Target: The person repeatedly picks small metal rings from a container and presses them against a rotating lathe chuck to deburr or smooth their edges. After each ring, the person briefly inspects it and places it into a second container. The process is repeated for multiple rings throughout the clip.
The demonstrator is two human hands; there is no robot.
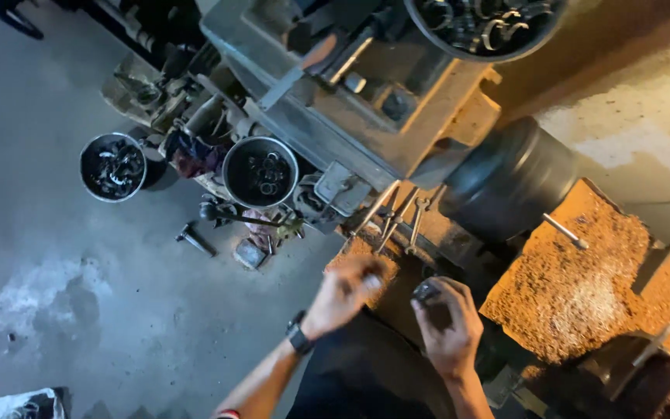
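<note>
Holding a small dark metal part [426, 292] in a closed right-hand [450, 326] grip above the rusty machine bed [575, 287], left hand [344, 293] blurred, its grip unreadable: risk of the part slipping down among the loose spanners [397, 221].

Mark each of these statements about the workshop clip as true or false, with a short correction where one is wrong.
1. The right hand has a small dark part in its grip. True.
2. The left hand wears a dark watch at the wrist. True.
3. The two round bowls by the machine are filled with water. False: they hold dark metal rings.
4. The floor is covered with green carpet. False: it is bare grey concrete.
5. A hammer lies on the floor near the bowls. True.
</note>
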